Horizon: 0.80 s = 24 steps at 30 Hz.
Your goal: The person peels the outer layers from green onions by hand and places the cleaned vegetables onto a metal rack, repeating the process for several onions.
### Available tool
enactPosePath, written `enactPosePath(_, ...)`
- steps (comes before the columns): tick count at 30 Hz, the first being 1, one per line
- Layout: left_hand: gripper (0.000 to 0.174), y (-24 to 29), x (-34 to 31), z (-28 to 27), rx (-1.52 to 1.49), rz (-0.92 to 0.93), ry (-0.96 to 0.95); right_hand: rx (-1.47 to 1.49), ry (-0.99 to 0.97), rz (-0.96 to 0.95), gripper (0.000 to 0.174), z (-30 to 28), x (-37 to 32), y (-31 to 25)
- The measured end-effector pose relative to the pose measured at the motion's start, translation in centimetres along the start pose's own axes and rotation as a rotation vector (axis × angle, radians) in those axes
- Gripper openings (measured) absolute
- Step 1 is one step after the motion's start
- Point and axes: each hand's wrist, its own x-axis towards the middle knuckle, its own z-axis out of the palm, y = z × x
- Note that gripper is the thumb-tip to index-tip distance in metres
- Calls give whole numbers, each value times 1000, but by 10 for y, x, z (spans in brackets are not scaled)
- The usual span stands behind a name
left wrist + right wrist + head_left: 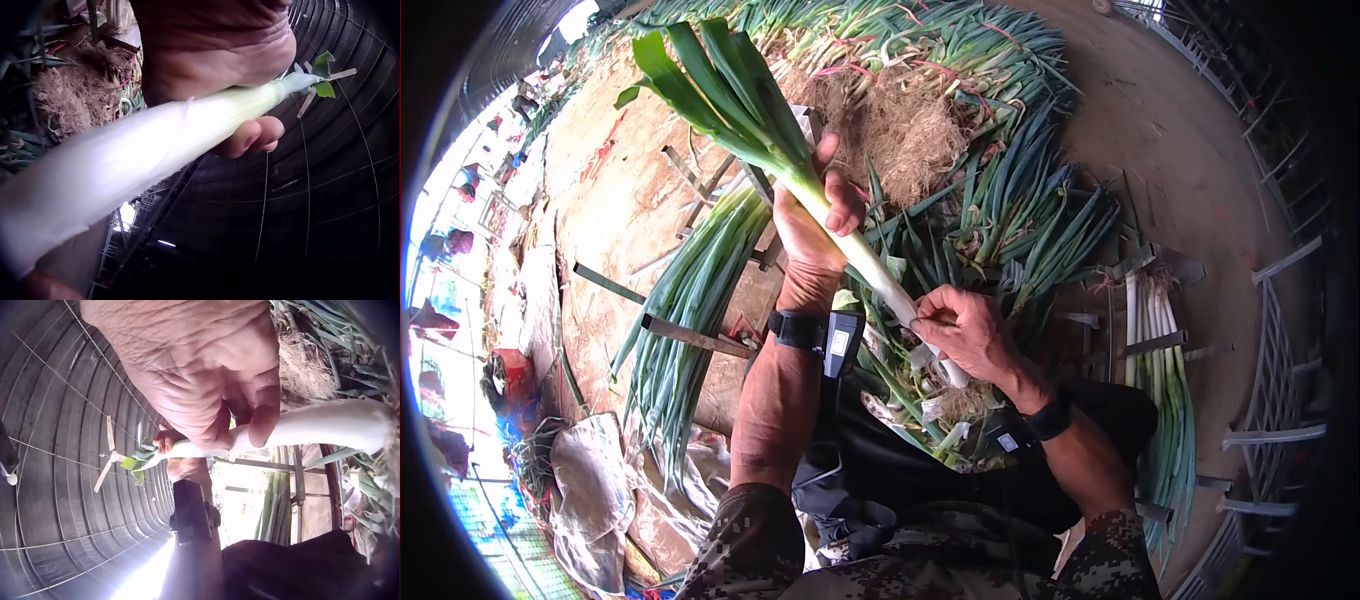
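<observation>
A thick green onion (865, 258) slants across the head view, its green leaves up at the left and its white root end low at the right. My left hand (808, 225) grips it where the white turns green, fingers wrapped round the shank. Near the root end my right hand (972, 330) pinches the white shank between thumb and fingers. In the left wrist view the smooth white shank (144, 137) passes under the left palm (219, 50). A torn edge of outer skin shows along it. The right wrist view shows the right fingertips (265, 419) on the shank.
A pile of green onions (1010, 190) with tangled roots (915, 135) lies ahead. Peeled leaves and skins (930, 400) lie below the hands. Metal racks hold one bunch of green onions (690, 270) at the left and another bunch (1165, 390) at the right. Sheeting (595, 480) lies lower left.
</observation>
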Motion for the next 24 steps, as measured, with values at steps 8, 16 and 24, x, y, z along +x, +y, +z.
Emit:
enactPosePath(8,61,-1,-4,7,141,16,206,84,-3,41,21,0,0,1)
enactPosePath(16,57,-6,-5,14,185,32,286,44,89,-4,20,10,4,17)
enactPosePath(24,51,-1,-5,5,214,115,291,381,31,-12,13,-5,-2,17)
